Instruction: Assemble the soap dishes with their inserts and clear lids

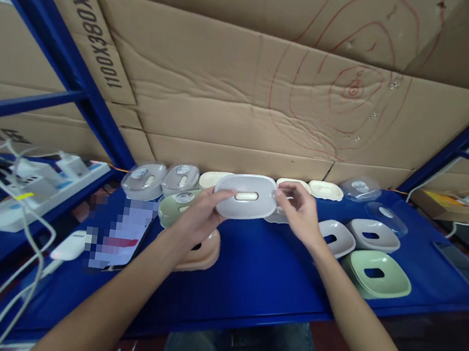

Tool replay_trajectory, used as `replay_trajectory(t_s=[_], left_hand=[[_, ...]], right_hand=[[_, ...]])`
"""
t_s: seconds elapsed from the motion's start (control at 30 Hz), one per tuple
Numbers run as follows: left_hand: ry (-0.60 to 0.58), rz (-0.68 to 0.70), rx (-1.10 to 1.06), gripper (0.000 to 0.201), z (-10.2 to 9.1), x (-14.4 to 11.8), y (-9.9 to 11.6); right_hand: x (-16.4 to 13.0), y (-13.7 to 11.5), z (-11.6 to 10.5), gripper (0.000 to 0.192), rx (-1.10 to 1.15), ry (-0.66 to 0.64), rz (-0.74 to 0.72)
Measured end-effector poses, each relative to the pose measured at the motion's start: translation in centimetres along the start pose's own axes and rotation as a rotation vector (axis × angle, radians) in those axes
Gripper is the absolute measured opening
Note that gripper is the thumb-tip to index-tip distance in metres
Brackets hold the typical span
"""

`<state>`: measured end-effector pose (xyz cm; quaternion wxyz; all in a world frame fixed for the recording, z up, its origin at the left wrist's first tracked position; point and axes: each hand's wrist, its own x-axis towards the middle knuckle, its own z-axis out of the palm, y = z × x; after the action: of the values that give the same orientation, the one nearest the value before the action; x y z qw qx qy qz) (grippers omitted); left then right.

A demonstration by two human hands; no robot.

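A light grey oval soap dish (246,209) with a slot in its middle is held up above the blue table. My left hand (202,217) grips its left end, with the thumb lying across the top near the slot. At the opposite end, the fingers of my right hand (301,211) are closed on the rim. Below my left forearm sits a peach-coloured dish (206,254), partly covered by the arm. Just behind my left hand is a green dish with a clear lid (171,206). A clear-edged piece (277,217) shows partly under the held dish.
Two lidded grey dishes (144,180) and cream dishes (325,190) line the back. Clear lids (360,188) lie at back right. Green (398,282) and grey dishes (389,235) stand at right. A phone (124,241), white cables and a power strip (2,215) occupy the left.
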<state>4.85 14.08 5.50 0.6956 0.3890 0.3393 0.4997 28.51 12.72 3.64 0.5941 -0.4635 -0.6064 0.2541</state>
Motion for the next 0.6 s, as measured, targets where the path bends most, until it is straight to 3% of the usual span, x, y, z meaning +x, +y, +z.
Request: replay_trajectory(t_s=[0.1,0.17,0.3,0.4,0.47,0.6], left_hand=[[0.028,-0.025,-0.049,0.048,-0.1,0.1,0.1],[0.041,-0.041,-0.077,0.045,0.0,0.2,0.1],[0.075,-0.066,-0.1,0.038,0.3,0.0,0.3],[0.08,-0.079,-0.105,0.033,0.7,-0.1,0.5],[0.089,-0.083,-0.116,0.033,0.9,-0.2,0.6],[0.094,-0.102,-0.134,0.034,1.2,-0.2,0.7]], right_hand=[[0.7,-0.9,-3.7,0.039,-0.09,0.098,-0.059],[0.8,-1.9,-7.3,0.039,-0.269,0.077,-0.079],[0.1,-3.5,-15.5,0.051,-0.783,-0.284,0.035],[-0.1,-3.0,-20.8,0.054,-1.043,-0.393,0.158],[0.3,-1.9,-23.6,0.056,-1.171,-0.355,0.256],[1.7,1.3,-27.5,0.069,-1.365,-0.104,0.439]])
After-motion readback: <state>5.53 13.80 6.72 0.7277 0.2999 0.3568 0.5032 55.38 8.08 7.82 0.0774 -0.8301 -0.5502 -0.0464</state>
